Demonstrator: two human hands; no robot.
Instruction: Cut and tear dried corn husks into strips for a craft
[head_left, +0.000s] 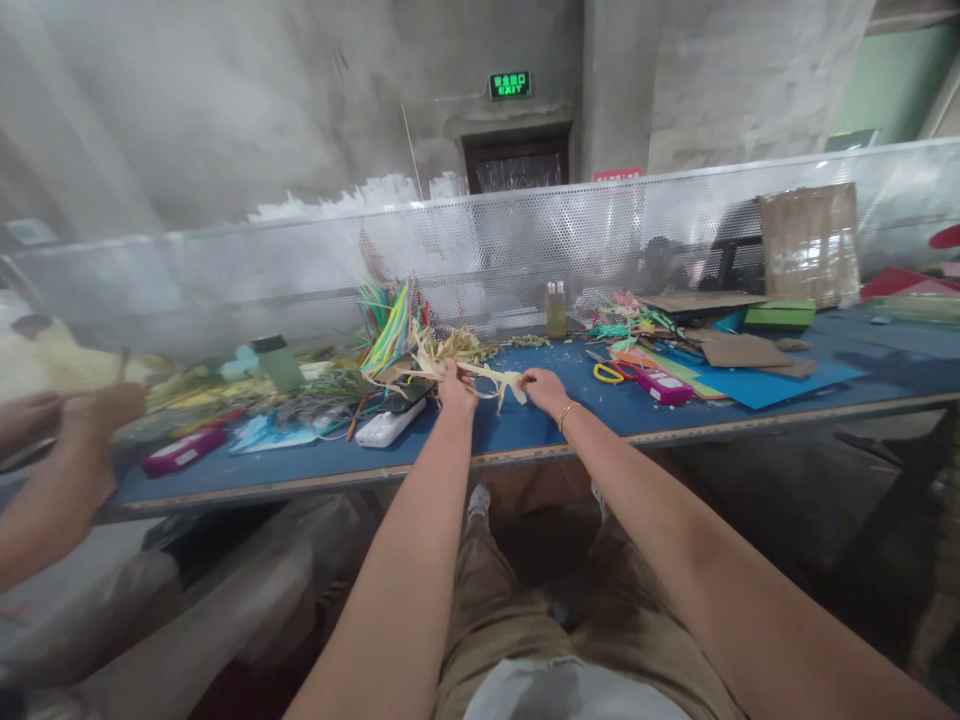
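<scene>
Pale yellow strips (486,374), perhaps raffia or paper, stretch between my two hands just above the blue table. My left hand (456,388) is closed around them, beside a loose tan bundle (450,348) of similar strips. At the strips' other end, my right hand (544,390) pinches a wider pale piece (516,384); a gold bracelet (567,414) circles that wrist. Behind my left hand stand many coloured thin stems (390,325). A white box-like device (388,426) lies left of my left hand. Fine detail of the strips is blurred.
Yellow-handled scissors (609,373), a purple box (664,386) and blue sheets (772,382) lie to the right. A bottle (555,310) stands near the perforated metal screen (510,240). At left are a green-grey jar (277,364), another purple box (184,450) and a co-worker's hands (82,430).
</scene>
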